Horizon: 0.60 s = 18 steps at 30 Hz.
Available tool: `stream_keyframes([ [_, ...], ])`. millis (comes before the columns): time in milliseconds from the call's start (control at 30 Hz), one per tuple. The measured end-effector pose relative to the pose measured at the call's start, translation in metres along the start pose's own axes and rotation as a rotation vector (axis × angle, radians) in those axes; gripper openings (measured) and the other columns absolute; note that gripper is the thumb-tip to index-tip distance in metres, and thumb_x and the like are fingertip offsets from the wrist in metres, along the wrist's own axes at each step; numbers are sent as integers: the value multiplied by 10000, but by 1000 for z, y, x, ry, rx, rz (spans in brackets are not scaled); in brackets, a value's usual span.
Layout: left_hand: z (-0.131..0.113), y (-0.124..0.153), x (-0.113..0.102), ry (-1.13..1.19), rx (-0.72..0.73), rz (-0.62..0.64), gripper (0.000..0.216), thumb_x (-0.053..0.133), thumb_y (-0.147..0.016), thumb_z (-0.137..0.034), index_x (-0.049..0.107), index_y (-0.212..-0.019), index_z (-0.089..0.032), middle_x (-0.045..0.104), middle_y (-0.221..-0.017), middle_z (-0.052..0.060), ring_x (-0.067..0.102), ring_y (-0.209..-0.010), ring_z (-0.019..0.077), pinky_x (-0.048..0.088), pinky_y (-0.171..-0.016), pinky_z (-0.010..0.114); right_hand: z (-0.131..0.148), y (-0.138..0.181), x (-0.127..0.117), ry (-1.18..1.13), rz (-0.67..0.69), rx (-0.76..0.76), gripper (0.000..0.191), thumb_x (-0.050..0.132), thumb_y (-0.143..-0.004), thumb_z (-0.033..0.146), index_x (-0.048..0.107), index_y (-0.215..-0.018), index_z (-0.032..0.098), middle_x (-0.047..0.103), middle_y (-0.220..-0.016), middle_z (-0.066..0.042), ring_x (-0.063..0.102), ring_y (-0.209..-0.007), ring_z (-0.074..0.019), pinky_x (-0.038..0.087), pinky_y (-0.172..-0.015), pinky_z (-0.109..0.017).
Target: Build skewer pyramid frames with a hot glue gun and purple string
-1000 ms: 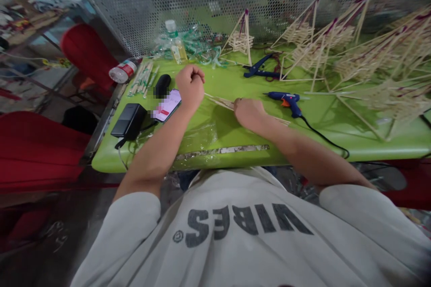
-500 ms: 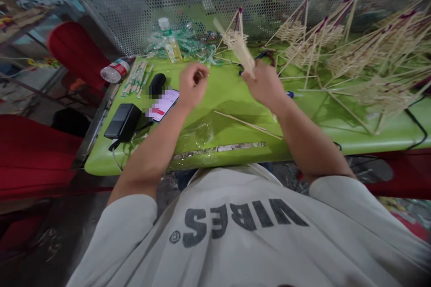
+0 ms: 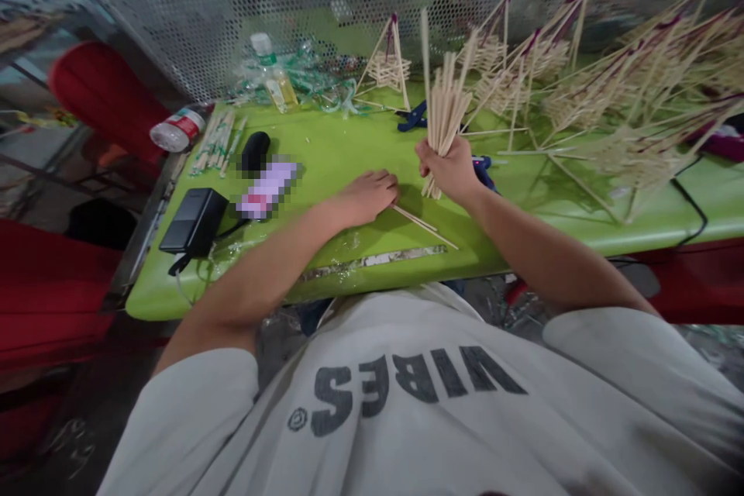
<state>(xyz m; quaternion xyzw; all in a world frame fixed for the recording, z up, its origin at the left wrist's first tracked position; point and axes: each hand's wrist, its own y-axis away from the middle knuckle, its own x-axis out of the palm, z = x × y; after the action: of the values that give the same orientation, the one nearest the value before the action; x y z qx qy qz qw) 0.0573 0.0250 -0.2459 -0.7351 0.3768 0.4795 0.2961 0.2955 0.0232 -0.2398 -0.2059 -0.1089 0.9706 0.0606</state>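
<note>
My right hand [image 3: 450, 169] is closed round a bundle of thin wooden sticks [image 3: 445, 105], held upright above the green table [image 3: 325, 147]. Lying low on the table, my left hand [image 3: 366, 198] has its fingers curled over the end of two loose sticks [image 3: 427, 227] that lie flat near the front edge. Whether it grips them I cannot make out. A blue glue gun [image 3: 481, 167] lies partly hidden behind my right hand.
Stick frameworks [image 3: 610, 93] crowd the right and back of the table. At the left lie a phone [image 3: 264, 190], a black adapter [image 3: 194, 219], a black mouse [image 3: 254, 151], more sticks [image 3: 215, 141] and bottles [image 3: 272, 81]. Blue pliers [image 3: 412, 116] lie behind. A mesh screen stands at the back.
My right hand lifted the stick bundle off the table and now holds it upright. My left hand dropped from mid-air onto the two loose sticks left on the table.
</note>
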Motion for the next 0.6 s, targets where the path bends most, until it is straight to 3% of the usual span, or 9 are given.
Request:
stream_keyframes([
  [100, 7, 4, -6, 29, -48, -54, 267, 598, -948, -16, 809, -1031, -156, 795, -1218, 179, 686, -1276, 309, 477, -1213, 496, -1, -2, 0, 1, 36, 28, 409, 651, -1038, 644, 501, -940, 276, 542, -784, 12, 601, -683, -163, 600, -673, -334],
  [200, 20, 9, -18, 121, -134, -177, 231, 557, -991, -42, 727, -931, -187, 785, -1027, 108, 704, -1023, 233, 512, -1129, 458, 0, -2, -1, -39, -2, 31, 414, 605, -1062, 655, 460, -933, 289, 481, -766, 16, 554, -660, -166, 569, -619, -331],
  [300, 31, 13, -28, 252, -256, -381, 286, 393, -1153, -215, 614, -971, -225, 709, -891, 58, 624, -799, 176, 531, -915, 376, -2, 0, -1, -86, -28, 41, 371, 609, -1066, 623, 490, -959, 288, 450, -743, 26, 494, -614, -161, 528, -567, -334],
  [400, 34, 12, -27, 381, -331, -537, 337, 281, -1212, -364, 535, -1020, -254, 646, -841, 25, 582, -740, 154, 514, -816, 329, 1, 2, 3, -113, -29, 45, 344, 664, -1036, 610, 577, -1026, 278, 473, -738, 31, 490, -595, -162, 519, -561, -345],
  [533, 25, 6, -13, 507, -329, -555, 281, 347, -1207, -377, 542, -1046, -254, 670, -830, 14, 588, -714, 135, 530, -773, 307, 25, 1, 20, -150, -13, -11, 437, 725, -994, 598, 695, -1276, 266, 578, -827, 13, 537, -631, -159, 568, -609, -352],
  [600, 18, 3, -5, 537, -307, -528, 273, 396, -1197, -374, 571, -1031, -245, 694, -821, 21, 592, -696, 136, 530, -745, 313, 42, -1, 31, -180, 17, -55, 475, 758, -979, 603, 716, -1303, 258, 602, -843, 4, 556, -649, -159, 601, -638, -360],
])
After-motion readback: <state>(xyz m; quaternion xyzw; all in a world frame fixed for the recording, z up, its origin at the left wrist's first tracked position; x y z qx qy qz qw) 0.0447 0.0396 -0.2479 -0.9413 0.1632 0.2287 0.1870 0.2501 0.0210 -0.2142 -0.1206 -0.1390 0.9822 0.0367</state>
